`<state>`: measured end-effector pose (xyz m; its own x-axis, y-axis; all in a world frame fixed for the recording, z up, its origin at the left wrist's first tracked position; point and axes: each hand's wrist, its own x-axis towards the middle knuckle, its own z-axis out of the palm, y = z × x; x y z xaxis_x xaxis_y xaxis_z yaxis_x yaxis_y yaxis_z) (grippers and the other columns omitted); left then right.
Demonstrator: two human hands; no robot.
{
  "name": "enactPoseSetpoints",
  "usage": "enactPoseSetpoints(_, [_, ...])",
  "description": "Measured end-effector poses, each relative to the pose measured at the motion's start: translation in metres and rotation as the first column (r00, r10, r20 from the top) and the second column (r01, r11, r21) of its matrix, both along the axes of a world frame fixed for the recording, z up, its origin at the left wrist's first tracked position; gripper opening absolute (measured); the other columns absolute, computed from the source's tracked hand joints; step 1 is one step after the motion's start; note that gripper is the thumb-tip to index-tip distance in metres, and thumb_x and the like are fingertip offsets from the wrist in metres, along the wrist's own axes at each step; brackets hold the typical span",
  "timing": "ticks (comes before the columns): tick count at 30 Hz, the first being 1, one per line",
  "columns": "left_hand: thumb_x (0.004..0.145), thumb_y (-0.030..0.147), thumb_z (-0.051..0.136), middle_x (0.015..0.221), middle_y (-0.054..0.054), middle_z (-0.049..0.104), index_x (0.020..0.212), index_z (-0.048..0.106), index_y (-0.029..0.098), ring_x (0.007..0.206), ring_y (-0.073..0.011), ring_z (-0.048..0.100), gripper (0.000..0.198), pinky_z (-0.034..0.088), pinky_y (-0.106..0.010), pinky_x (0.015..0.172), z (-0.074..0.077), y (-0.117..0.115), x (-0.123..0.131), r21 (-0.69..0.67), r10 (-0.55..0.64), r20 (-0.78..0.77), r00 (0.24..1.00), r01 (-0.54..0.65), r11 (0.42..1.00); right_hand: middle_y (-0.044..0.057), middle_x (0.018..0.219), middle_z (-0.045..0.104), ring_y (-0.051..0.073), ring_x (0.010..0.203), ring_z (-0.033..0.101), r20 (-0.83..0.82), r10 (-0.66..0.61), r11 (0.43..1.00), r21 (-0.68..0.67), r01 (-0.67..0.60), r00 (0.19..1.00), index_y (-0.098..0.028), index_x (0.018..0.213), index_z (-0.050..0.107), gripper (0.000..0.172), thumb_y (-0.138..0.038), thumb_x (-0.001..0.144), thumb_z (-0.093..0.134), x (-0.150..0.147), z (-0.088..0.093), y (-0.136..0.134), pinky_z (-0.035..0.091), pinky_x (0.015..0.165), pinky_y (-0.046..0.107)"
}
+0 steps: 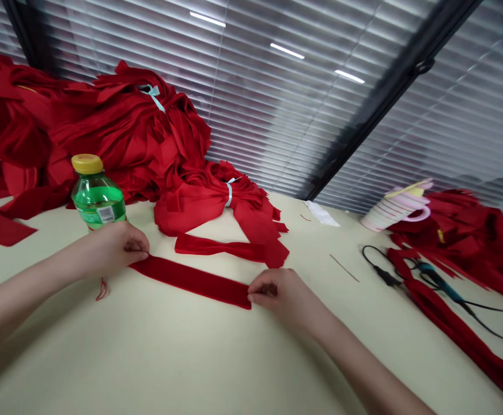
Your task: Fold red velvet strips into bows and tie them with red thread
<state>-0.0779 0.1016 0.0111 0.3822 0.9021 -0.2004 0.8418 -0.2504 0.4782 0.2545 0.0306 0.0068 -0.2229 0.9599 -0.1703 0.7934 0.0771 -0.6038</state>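
A long red velvet strip [193, 280] lies flat on the cream table [169, 357], stretched between my hands. My left hand [117, 246] pinches its left end with the fingers closed. My right hand [277, 293] pinches its right end, fingers curled in. Just beyond the strip lies a finished red bow [220, 246]. A loose red thread [101, 290] hangs under my left wrist.
A green plastic bottle [97, 196] with a yellow cap stands behind my left hand. Piles of red fabric [117, 132] fill the back left, more red fabric [471, 230] at the right. A roll of tape [400, 208] and a corded tool [439, 283] lie at right.
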Motion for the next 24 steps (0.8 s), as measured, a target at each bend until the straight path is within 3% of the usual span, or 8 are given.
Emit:
enactPoseSetpoints(6, [0.075,0.036,0.050,0.068,-0.001,0.066,0.073,0.064,0.020,0.061,-0.0162,0.057,0.022,0.040,-0.025,0.056,0.003,-0.003,0.002,0.015,-0.001,0.013,1.000,0.001,1.000,0.001,0.075,0.065,0.013,0.064,0.057,0.123,0.041,0.988,0.142,-0.058,0.992,-0.020,0.067,0.065,0.019,-0.009,0.075,0.052,-0.009,0.007,-0.012,0.043,0.057,0.025])
enactPoseSetpoints(11, [0.076,0.036,0.051,0.066,0.000,0.064,0.072,0.064,0.020,0.061,-0.0165,0.056,0.020,0.040,-0.025,0.056,0.004,-0.004,0.002,0.012,-0.003,0.030,1.000,0.003,1.000,0.001,0.076,0.064,0.013,0.061,0.054,0.081,0.076,0.991,0.103,-0.084,0.994,-0.021,0.064,0.065,0.021,-0.010,0.077,0.052,-0.007,0.005,-0.011,0.042,0.055,0.025])
enactPoseSetpoints(17, [0.074,0.037,0.053,0.066,0.000,0.065,0.071,0.064,0.020,0.061,-0.0170,0.056,0.020,0.040,-0.026,0.056,0.004,-0.004,0.002,0.011,-0.003,0.035,0.999,0.002,1.000,0.001,0.080,0.064,0.013,0.064,0.055,0.039,0.013,0.994,0.109,-0.017,0.999,-0.021,0.067,0.066,0.019,-0.012,0.079,0.053,-0.007,0.003,-0.015,0.043,0.060,0.026])
enactPoseSetpoints(24, [0.074,0.036,0.053,0.068,-0.001,0.067,0.072,0.064,0.019,0.062,-0.0174,0.057,0.020,0.042,-0.026,0.057,0.005,-0.003,0.003,-0.017,0.020,0.085,0.996,-0.019,1.000,0.000,0.070,0.055,0.013,0.058,0.048,0.146,-0.012,0.987,0.161,-0.012,0.989,-0.019,0.072,0.060,0.009,-0.023,0.079,0.057,-0.003,-0.006,-0.015,0.040,0.055,0.026])
